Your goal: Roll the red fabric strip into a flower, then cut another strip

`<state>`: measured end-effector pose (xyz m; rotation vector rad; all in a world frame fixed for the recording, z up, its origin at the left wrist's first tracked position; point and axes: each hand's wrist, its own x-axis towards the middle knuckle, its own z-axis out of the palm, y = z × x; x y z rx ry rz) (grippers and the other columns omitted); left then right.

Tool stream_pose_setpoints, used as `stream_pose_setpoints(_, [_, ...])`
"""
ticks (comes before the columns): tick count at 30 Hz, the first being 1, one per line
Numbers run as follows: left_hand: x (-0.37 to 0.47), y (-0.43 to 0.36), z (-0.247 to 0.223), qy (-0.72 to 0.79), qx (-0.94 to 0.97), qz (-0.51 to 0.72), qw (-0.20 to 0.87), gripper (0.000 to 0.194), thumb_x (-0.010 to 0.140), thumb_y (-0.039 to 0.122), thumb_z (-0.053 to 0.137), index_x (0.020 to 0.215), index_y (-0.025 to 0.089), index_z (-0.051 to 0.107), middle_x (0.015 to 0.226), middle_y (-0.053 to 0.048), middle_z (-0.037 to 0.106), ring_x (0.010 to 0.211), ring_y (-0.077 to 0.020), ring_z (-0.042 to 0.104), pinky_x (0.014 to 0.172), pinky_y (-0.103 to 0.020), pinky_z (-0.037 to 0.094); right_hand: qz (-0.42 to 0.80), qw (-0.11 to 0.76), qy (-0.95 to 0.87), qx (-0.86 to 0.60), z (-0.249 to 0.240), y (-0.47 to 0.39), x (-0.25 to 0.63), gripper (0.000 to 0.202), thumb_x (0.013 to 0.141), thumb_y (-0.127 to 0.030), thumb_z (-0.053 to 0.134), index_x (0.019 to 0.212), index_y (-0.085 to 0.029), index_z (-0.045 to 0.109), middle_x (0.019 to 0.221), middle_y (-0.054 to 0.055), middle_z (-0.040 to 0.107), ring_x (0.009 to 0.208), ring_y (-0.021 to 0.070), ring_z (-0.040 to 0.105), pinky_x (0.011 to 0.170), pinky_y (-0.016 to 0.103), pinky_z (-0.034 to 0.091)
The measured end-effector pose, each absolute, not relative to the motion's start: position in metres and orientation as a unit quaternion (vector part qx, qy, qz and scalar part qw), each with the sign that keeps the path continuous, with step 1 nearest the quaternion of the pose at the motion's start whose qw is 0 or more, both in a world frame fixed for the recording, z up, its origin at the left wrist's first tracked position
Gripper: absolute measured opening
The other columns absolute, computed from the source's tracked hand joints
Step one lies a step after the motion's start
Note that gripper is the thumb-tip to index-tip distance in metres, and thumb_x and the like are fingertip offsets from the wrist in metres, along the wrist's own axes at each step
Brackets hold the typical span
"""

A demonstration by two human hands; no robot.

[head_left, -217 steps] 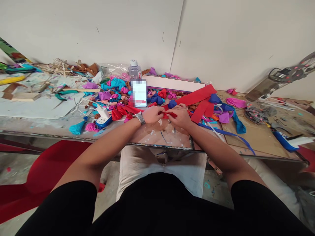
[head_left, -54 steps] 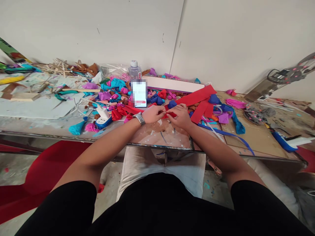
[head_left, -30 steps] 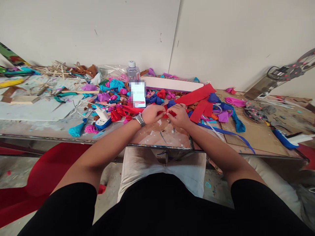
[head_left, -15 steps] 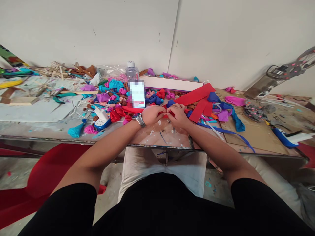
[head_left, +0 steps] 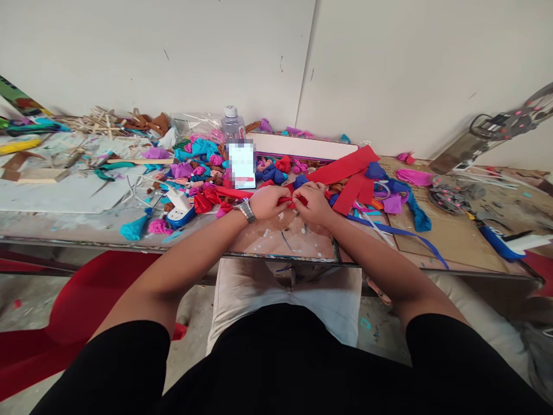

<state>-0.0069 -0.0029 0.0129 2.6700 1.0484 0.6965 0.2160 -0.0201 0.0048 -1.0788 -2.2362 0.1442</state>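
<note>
Both hands' grip (head_left: 291,202) on red paper (head_left: 288,200), phone (head_left: 242,165) and bottle (head_left: 234,125) beyond

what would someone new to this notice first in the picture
Probably the broad red strips, lying crossed just beyond the right hand, while both it and the left hand pinch a piece of red material. Next, the bright phone, propped upright in front of a clear bottle amid a colourful jumble of crumpled pieces.
</note>
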Motion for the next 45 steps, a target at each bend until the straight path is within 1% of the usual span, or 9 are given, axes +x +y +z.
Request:
stream_pose_setpoints(4, [-0.0075, -0.0033, 0.0136, 0.354, 0.901, 0.235, 0.09, 0.015, 0.092, 0.032, 0.059, 0.09, 0.02, 0.068, 0.085, -0.006, 0.071, 0.075, -0.0208, 0.059, 0.069, -0.035, 0.037, 0.052, 0.313, -0.859, -0.401, 0.0033, -0.0189, 0.2165, 0.019, 0.103, -0.034, 0.052, 0.095, -0.023, 0.066, 0.1, 0.007, 0.076, 0.107, 0.0272, 0.061, 0.102, 0.049, 0.029])
stream_pose_setpoints(8, [-0.0081, -0.0033, 0.0157, 0.362, 0.898, 0.231, 0.092, 0.014, 0.09, 0.032, 0.06, 0.086, 0.021, 0.067, 0.081, -0.005, 0.069, 0.071, -0.0199, 0.057, 0.068, -0.034, 0.035, 0.049, 0.309, -0.863, -0.397, 0.0013, -0.0171, 0.218, 0.024, 0.106, -0.039, 0.05, 0.096, -0.023, 0.066, 0.102, 0.007, 0.077, 0.106, 0.0267, 0.061, 0.102, 0.048, 0.029])
stream_pose_setpoints(10, [-0.0082, -0.0028, 0.0159, 0.363, 0.899, 0.227, 0.091, 0.014, 0.09, 0.032, 0.061, 0.084, 0.021, 0.067, 0.08, -0.006, 0.069, 0.071, -0.0202, 0.057, 0.067, -0.034, 0.035, 0.048, 0.31, -0.863, -0.395, 0.0004, -0.0164, 0.2186, 0.024, 0.105, -0.04, 0.051, 0.095, -0.023, 0.066, 0.102, 0.007, 0.077, 0.105, 0.0269, 0.061, 0.103, 0.049, 0.029])
stream_pose_setpoints(16, [-0.0092, -0.0013, 0.0135, 0.355, 0.901, 0.23, 0.1, 0.016, 0.09, 0.034, 0.062, 0.086, 0.022, 0.07, 0.08, -0.005, 0.071, 0.072, -0.0204, 0.059, 0.068, -0.034, 0.036, 0.048, 0.286, -0.874, -0.389, -0.0002, -0.016, 0.2167, 0.015, 0.099, -0.029, 0.052, 0.09, -0.023, 0.063, 0.095, 0.007, 0.076, 0.102, 0.0266, 0.061, 0.1, 0.048, 0.03])
stream_pose_setpoints(20, [-0.0102, -0.0011, 0.0135, 0.354, 0.901, 0.226, 0.106, 0.022, 0.094, 0.037, 0.059, 0.084, 0.021, 0.071, 0.078, -0.005, 0.071, 0.07, -0.0196, 0.059, 0.069, -0.034, 0.036, 0.041, 0.295, -0.868, -0.397, 0.0014, -0.0157, 0.2174, 0.015, 0.097, -0.029, 0.053, 0.089, -0.022, 0.063, 0.092, 0.007, 0.075, 0.099, 0.0268, 0.061, 0.096, 0.048, 0.03])
stream_pose_setpoints(25, [-0.0107, -0.0003, 0.0143, 0.349, 0.903, 0.227, 0.104, 0.02, 0.092, 0.034, 0.059, 0.085, 0.021, 0.072, 0.08, -0.006, 0.072, 0.072, -0.0199, 0.06, 0.069, -0.034, 0.037, 0.034, 0.307, -0.866, -0.394, 0.0032, -0.0156, 0.2213, 0.015, 0.098, -0.033, 0.059, 0.094, -0.023, 0.069, 0.1, 0.007, 0.08, 0.104, 0.0275, 0.063, 0.101, 0.049, 0.029])
stream_pose_setpoints(33, [-0.0109, -0.0017, 0.0177, 0.338, 0.903, 0.234, 0.124, 0.027, 0.096, 0.038, 0.055, 0.084, 0.02, 0.07, 0.077, -0.005, 0.07, 0.07, -0.019, 0.058, 0.068, -0.033, 0.036, 0.012, 0.316, -0.868, -0.383, 0.0053, -0.0179, 0.2211, 0.017, 0.099, -0.03, 0.058, 0.089, -0.023, 0.069, 0.092, 0.006, 0.078, 0.102, 0.027, 0.063, 0.101, 0.048, 0.029])
stream_pose_setpoints(39, [-0.0122, -0.0021, 0.02, 0.359, 0.903, 0.209, 0.111, 0.019, 0.091, 0.032, 0.056, 0.084, 0.02, 0.069, 0.074, -0.004, 0.068, 0.067, -0.0185, 0.056, 0.067, -0.033, 0.035, 0.013, 0.307, -0.868, -0.389, 0.0061, -0.0174, 0.2221, 0.018, 0.099, -0.03, 0.056, 0.089, -0.021, 0.069, 0.092, 0.007, 0.078, 0.101, 0.0265, 0.063, 0.1, 0.047, 0.029])
stream_pose_setpoints(45, [-0.0137, -0.0023, 0.021, 0.382, 0.897, 0.201, 0.092, 0.02, 0.091, 0.035, 0.055, 0.086, 0.021, 0.068, 0.075, -0.004, 0.068, 0.068, -0.0198, 0.057, 0.066, -0.034, 0.033, 0.009, 0.312, -0.859, -0.406, 0.0087, -0.0178, 0.2225, 0.012, 0.094, -0.026, 0.059, 0.087, -0.021, 0.068, 0.09, 0.006, 0.079, 0.098, 0.0262, 0.063, 0.101, 0.048, 0.028])
